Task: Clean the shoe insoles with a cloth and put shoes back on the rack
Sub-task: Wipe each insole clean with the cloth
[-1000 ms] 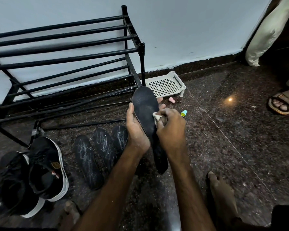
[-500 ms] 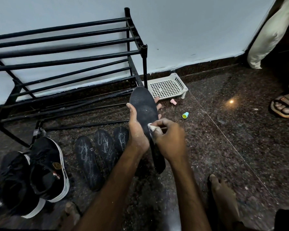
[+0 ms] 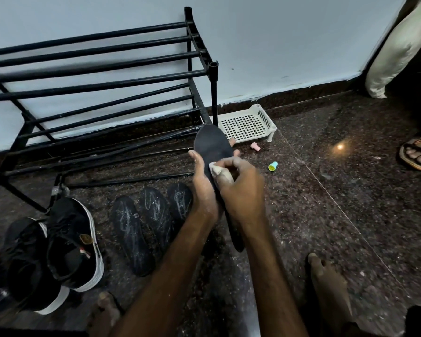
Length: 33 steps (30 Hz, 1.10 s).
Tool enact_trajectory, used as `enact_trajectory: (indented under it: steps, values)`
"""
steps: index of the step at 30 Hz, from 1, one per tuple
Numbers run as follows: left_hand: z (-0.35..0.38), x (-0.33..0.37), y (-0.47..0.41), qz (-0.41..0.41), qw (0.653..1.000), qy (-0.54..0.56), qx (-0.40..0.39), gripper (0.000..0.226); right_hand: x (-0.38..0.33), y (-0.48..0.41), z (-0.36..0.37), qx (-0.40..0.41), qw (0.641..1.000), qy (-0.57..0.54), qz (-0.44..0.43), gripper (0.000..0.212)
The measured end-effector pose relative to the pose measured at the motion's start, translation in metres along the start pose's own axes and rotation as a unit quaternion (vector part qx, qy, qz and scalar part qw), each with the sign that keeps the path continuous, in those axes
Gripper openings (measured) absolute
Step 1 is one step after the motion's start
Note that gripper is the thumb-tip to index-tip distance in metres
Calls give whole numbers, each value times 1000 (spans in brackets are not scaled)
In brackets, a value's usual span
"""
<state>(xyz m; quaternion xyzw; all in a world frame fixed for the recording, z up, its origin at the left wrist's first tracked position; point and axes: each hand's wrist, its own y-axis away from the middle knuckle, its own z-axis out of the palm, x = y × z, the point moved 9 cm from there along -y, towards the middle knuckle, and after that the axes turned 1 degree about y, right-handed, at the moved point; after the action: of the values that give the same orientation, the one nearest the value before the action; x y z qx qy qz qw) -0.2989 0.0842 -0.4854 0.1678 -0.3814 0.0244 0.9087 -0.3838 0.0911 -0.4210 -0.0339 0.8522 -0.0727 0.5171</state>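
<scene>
1. Left hand (image 3: 204, 188): the grip is closed round the black insole (image 3: 210, 147) at about mid-length. The thumb lies along the left edge, and fingertips show past the right edge.
2. The insole is held clear of the floor (image 3: 326, 203). Its toe end points up and away, just in front of the right front post of the rack (image 3: 107, 79). Its heel end points down between the two forearms.
3. Right hand (image 3: 243, 190): the grip is curled tight, pinching a small white cloth (image 3: 220, 172) against the upper face of the insole, below the toe area. The hand is slightly blurred.
4. The three insoles (image 3: 131, 234) lie side by side on the floor, left of the left forearm and in front of the rack. Their faces carry pale streaks. The rightmost is partly hidden behind the left wrist.
5. Two black shoes (image 3: 71, 242) with white soles stand side by side on the floor at far left, openings up, near the rack's front leg.
6. The rack is black metal with bar shelves and stands against a pale wall.
7. A white perforated tray (image 3: 247, 124) sits on the floor just right of the rack. A small pink piece (image 3: 255, 147) and a teal-and-yellow piece (image 3: 273, 166) lie near it; I cannot tell what they are.
8. A sandalled foot (image 3: 417, 155) shows at the right edge.
</scene>
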Motion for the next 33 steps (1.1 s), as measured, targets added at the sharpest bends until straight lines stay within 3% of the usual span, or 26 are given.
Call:
enact_trajectory:
  steps: [5, 8, 12, 17, 21, 25, 29, 33]
  values:
    - [4, -1, 2, -3, 1000, 14, -15, 82, 11, -10, -19, 75, 993, 87, -15, 17]
    - [-3, 2, -4, 2, 999, 35, 5, 86, 36, 5, -13, 20, 997, 53, 47, 10]
    - [-2, -1, -3, -11, 1000, 24, -10, 88, 0, 1, 2, -2, 999, 34, -30, 9]
    - [-2, -5, -3, -12, 999, 32, -7, 81, 10, -15, -23, 68, 990, 119, -7, 23]
    - [-7, 0, -4, 1, 999, 30, 20, 76, 17, 4, -43, 141, 986, 92, -15, 21]
    - [-10, -4, -7, -3, 1000, -16, 19, 75, -7, 6, -4, 58, 990, 72, -111, 18]
    - [-17, -4, -8, -8, 999, -7, 36, 76, 31, 7, -7, 56, 992, 111, -36, 17]
    - [-20, 5, -7, 19, 998, -2, 53, 79, 50, 12, -42, 145, 985, 94, 30, 19]
